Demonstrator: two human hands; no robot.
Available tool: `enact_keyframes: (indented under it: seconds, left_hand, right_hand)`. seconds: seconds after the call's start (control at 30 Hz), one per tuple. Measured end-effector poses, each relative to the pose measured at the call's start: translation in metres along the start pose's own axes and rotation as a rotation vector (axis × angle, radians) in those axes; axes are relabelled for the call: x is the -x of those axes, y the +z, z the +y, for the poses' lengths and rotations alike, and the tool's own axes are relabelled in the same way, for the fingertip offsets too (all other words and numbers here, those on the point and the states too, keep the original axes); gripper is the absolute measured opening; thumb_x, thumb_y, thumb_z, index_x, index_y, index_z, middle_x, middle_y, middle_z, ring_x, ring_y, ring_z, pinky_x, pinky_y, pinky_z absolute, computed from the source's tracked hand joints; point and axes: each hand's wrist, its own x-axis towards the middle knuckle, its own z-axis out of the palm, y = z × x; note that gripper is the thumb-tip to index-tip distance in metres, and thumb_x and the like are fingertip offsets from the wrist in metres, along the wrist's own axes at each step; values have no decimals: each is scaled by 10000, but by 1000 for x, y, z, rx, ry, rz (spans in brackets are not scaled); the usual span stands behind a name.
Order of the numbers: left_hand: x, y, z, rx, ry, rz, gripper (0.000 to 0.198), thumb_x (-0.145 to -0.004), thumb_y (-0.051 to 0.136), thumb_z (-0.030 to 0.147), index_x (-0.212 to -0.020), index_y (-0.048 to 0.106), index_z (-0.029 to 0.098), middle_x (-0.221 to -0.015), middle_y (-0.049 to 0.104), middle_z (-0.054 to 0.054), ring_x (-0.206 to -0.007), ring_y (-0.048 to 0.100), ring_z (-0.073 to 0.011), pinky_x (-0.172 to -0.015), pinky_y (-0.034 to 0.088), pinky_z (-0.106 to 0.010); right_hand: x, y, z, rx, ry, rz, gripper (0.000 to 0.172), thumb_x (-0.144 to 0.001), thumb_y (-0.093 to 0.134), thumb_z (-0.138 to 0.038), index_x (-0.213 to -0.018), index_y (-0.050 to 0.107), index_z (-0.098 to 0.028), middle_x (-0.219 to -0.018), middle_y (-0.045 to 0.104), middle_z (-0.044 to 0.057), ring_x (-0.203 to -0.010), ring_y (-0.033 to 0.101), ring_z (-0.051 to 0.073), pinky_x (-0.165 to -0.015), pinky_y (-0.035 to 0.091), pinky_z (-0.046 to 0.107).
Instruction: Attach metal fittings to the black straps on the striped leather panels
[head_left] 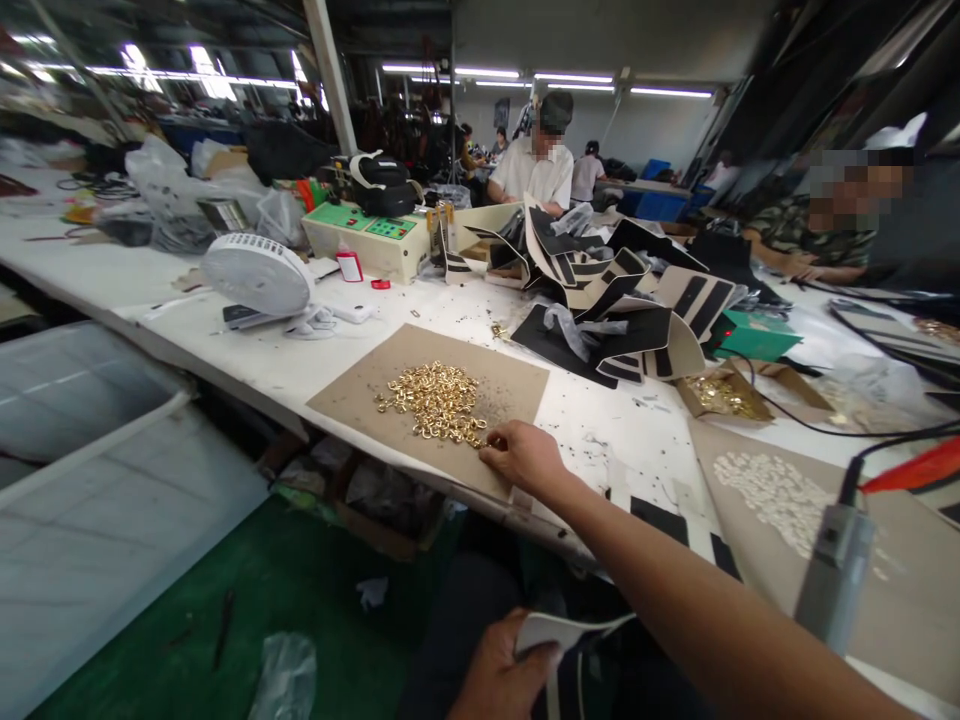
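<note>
My right hand [521, 455] reaches across to the near right edge of a pile of small gold metal rings [435, 398]. Its fingertips are pinched together at the rings; what sits between them is too small to make out. The pile lies on a brown cardboard sheet [360, 385], with small dark specks scattered beside it. Low in the view, over my lap, my left hand [499, 665] grips a cream piece with black stripes [562, 635] between thumb and fingers. Part of that piece is hidden behind my right forearm.
A white fan [259, 275] and a green-topped machine [367, 235] stand on the table. Striped pieces [622, 290] are heaped behind. To the right lie white bits [772, 495] and a grey handheld tool [836, 570]. A white bin [112, 480] is at left. Two people sit across.
</note>
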Motion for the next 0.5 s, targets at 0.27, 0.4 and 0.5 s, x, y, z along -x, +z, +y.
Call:
enact_keyframes:
  seconds: [0.27, 0.4, 0.5]
  left_hand:
    - [1, -3, 3, 2, -32, -94, 470, -786, 701, 585, -910, 778, 139, -847, 675, -50, -841, 594, -228, -786, 462, -313]
    - [4, -4, 11, -83, -20, -124, 414, -839, 678, 531, -1000, 790, 166, -935, 710, -68, -916, 638, -249, -864, 478, -337]
    - [2, 1, 17, -151, 60, -214, 342, -886, 664, 480, -1042, 799, 208, -1039, 743, -84, -1030, 660, -262, -960, 471, -348]
  right_hand:
    - [22, -26, 18, -81, -4, 53, 127, -834, 651, -271, -912, 743, -233, -844, 744, 6, -766, 661, 170, -692, 451, 250]
    - [71, -70, 75, -204, 87, 171, 162, -864, 624, -308, -944, 717, -202, -835, 737, 7, -743, 662, 156, -699, 470, 247]
    - [117, -91, 117, -275, 216, 239, 187, -843, 648, -366, -895, 717, -200, -777, 722, 5, -704, 653, 171, -667, 467, 271]
